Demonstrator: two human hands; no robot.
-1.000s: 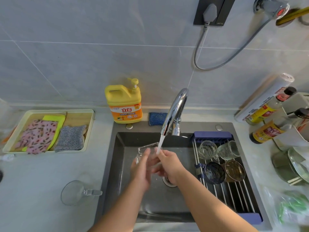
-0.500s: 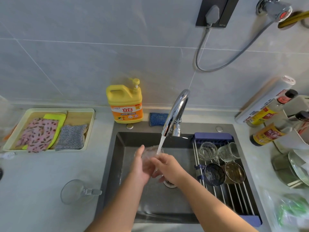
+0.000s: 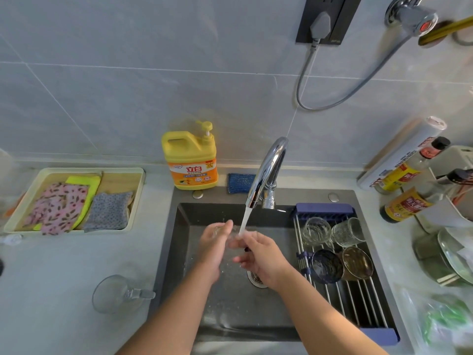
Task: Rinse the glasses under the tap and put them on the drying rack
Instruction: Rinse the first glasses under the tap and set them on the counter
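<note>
Both of my hands hold one clear glass [image 3: 230, 235] over the dark sink [image 3: 179, 252], under the running water from the chrome tap [image 3: 266, 172]. My left hand [image 3: 212, 249] cups its left side and my right hand [image 3: 261, 254] grips its right side; the hands hide most of it. The roll-up drying rack [image 3: 358, 301] spans the sink's right side and carries two clear glasses [image 3: 316, 230] [image 3: 348, 231], a dark blue glass [image 3: 326, 266] and a brown glass [image 3: 357, 262]. A clear wine glass [image 3: 117, 294] lies on its side on the counter left of the sink.
A yellow dish soap bottle [image 3: 190, 160] and a blue sponge [image 3: 240, 183] stand behind the sink. A tray of cloths [image 3: 74, 201] sits at the left. Sauce bottles [image 3: 404, 203], a foil roll [image 3: 401, 155] and stacked dishes [image 3: 448, 260] crowd the right counter.
The glass has turned in my hands under the stream; its stem or handle, visible a second ago, is now hidden. Both hands stay over the drain.
</note>
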